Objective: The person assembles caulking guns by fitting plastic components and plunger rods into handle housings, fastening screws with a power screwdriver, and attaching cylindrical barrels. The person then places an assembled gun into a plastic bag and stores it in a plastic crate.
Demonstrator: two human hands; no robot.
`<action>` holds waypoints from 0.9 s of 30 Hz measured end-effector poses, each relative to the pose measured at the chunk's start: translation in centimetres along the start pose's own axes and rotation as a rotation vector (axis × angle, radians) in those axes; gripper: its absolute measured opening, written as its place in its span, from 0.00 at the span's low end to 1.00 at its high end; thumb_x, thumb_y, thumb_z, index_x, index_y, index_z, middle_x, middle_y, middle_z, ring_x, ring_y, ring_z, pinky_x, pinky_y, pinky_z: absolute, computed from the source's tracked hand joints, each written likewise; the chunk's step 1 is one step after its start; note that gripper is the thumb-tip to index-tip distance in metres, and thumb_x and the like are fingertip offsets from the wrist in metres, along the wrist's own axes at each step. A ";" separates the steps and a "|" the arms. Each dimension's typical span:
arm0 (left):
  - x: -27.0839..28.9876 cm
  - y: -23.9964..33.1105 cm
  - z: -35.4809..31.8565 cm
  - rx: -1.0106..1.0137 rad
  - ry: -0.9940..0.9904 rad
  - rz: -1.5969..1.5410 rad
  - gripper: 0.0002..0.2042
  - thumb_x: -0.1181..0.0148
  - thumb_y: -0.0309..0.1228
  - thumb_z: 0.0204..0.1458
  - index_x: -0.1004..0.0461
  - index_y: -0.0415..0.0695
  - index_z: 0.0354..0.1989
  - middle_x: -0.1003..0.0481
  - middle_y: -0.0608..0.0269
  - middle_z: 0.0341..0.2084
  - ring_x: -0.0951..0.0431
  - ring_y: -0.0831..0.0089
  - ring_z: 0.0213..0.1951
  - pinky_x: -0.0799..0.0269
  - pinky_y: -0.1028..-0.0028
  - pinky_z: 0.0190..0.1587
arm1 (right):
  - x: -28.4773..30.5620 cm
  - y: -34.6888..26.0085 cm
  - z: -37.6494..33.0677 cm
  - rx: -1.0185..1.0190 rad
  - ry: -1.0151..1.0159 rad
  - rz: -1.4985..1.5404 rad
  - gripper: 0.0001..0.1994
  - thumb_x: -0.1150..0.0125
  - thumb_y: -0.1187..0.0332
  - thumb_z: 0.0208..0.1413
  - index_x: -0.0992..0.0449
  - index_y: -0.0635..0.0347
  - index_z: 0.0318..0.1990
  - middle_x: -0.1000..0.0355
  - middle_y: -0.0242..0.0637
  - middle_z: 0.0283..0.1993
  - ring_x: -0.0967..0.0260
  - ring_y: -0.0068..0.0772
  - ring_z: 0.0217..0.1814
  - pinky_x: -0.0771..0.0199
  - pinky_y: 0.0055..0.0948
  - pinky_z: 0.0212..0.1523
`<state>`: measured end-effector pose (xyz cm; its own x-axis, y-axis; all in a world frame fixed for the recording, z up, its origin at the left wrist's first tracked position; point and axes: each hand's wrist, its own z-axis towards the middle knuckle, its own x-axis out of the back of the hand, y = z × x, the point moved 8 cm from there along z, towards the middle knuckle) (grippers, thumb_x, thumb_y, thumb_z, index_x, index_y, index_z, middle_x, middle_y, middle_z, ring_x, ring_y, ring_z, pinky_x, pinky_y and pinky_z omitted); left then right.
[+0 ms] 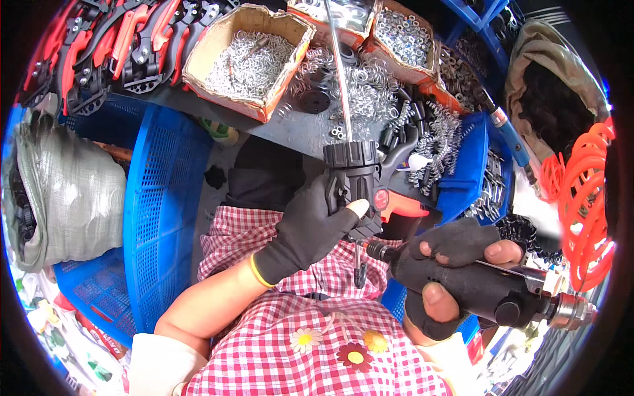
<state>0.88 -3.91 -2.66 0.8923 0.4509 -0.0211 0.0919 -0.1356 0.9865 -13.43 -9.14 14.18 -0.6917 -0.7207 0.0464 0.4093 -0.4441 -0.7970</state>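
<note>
My left hand [310, 224], in a black glove with bare fingertips, is wrapped round the black body of a caulking gun [352, 178]. A long metal rod [339, 72] runs through it, its hooked lower end hanging over my apron. The gun's red trigger [404, 206] points to the right. My right hand [456, 264], also gloved, grips a black air screwdriver [469, 287] lying on its side. The screwdriver's tip [376, 249] points left at the lower part of the gun body; whether they touch I cannot tell.
Cardboard boxes of small metal parts [254, 63] and loose springs [370, 92] cover the bench. Red and black handle assemblies [132, 46] lie at far left. Blue crates [162, 211], a sack [72, 191], a blue bin [465, 171], another tool [508, 135] and a coiled red hose [584, 198] surround me.
</note>
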 end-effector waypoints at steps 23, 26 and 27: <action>8.2 6.3 -14.0 -0.293 0.319 0.306 0.22 0.28 0.43 0.44 0.27 0.45 0.44 0.24 0.60 0.24 0.22 0.59 0.26 0.30 0.65 0.28 | 3.2 18.3 16.1 -0.114 0.200 -0.375 0.21 0.38 0.65 0.55 0.31 0.66 0.54 0.30 0.37 0.47 0.32 0.31 0.47 0.28 0.33 0.44; 9.7 7.6 -17.9 -0.369 0.426 0.196 0.20 0.29 0.40 0.46 0.21 0.45 0.46 0.20 0.55 0.41 0.19 0.59 0.43 0.25 0.66 0.45 | -7.2 5.8 6.0 -0.102 -0.068 -0.426 0.30 0.40 0.60 0.57 0.39 0.67 0.64 0.40 0.48 0.65 0.39 0.37 0.65 0.37 0.36 0.63; 9.9 8.6 -19.4 -0.423 0.455 0.164 0.22 0.29 0.42 0.46 0.22 0.43 0.46 0.20 0.54 0.41 0.19 0.58 0.44 0.25 0.66 0.45 | -11.8 1.8 2.5 0.077 -0.334 -0.472 0.33 0.41 0.55 0.57 0.40 0.68 0.64 0.40 0.51 0.65 0.39 0.39 0.65 0.38 0.39 0.64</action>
<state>1.89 16.52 8.78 0.5950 0.7955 0.1146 -0.2952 0.0836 0.9518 -3.06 -2.80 13.67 -0.5901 -0.5583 0.5831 0.1530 -0.7866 -0.5982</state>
